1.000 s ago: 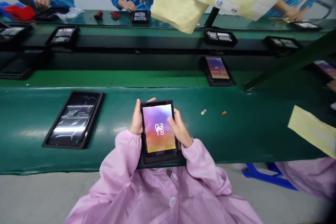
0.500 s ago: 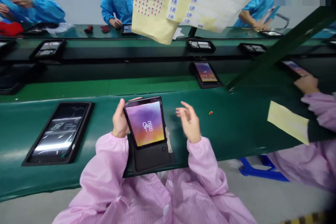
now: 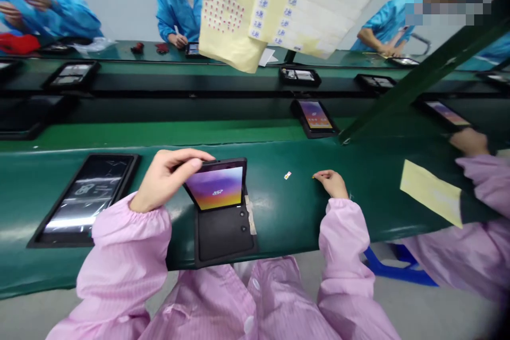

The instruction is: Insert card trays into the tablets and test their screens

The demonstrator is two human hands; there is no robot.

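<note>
Black tray [image 3: 223,236] under a lit tablet [image 3: 214,187], left hand [image 3: 167,180] gripping its edge, right hand [image 3: 330,183] open.

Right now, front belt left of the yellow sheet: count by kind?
Tablets: 2 (lit tablet tilted up by the left hand; dark tablet)
Black holders: 2 (holder under the lit tablet; holder around the dark tablet)
Small scraps: 2 (pale label; orange bit by the right hand)
Total: 6

**Pale pink smock [image 3: 211,303], bare left hand [image 3: 165,180] and right hand [image 3: 332,183]**
Finely striped cloth, gathered elastic cuffs [image 3: 131,223], a round white button [image 3: 249,324] down the front.
</note>
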